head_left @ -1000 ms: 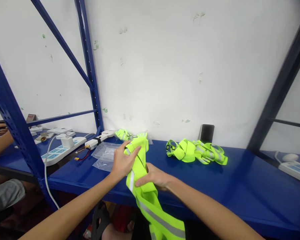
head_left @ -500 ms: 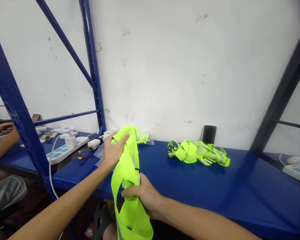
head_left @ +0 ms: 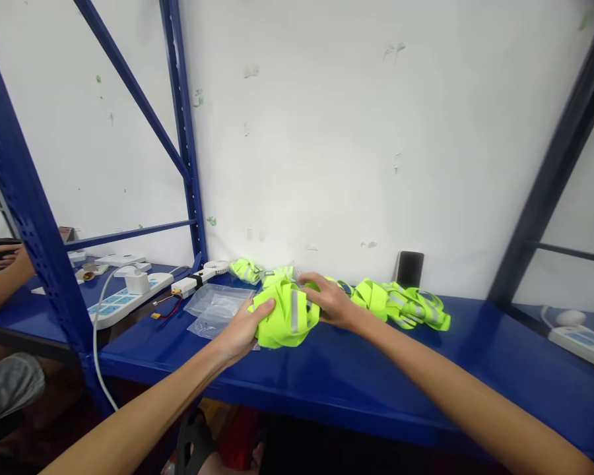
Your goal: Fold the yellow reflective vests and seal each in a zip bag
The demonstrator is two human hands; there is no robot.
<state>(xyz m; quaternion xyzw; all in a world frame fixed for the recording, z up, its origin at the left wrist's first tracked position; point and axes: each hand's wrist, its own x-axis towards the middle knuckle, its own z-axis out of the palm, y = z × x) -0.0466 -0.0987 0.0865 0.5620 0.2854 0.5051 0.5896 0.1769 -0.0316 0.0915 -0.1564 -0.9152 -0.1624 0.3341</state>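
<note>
A bunched neon-yellow reflective vest (head_left: 286, 321) with a grey stripe rests on the blue shelf (head_left: 356, 376). My left hand (head_left: 241, 330) cups its left side with fingers curled on the fabric. From the right, my right hand (head_left: 329, 301) grips the top of the bundle. Just right of it lies a pile of more neon-yellow vests (head_left: 400, 303). Clear plastic bags (head_left: 215, 309) lie flat to the left of my left hand.
A dark phone (head_left: 408, 268) leans on the white wall. More bagged vests (head_left: 247, 269) and a small white fan sit at the back. A white power strip (head_left: 129, 298) with cable lies left, past a blue rack post (head_left: 30, 218). Another person's arm (head_left: 0, 280) shows far left.
The vest hung long off the shelf edge between my hands; now it is gathered into a compact bundle on the shelf, with both hands closed around it further back.
</note>
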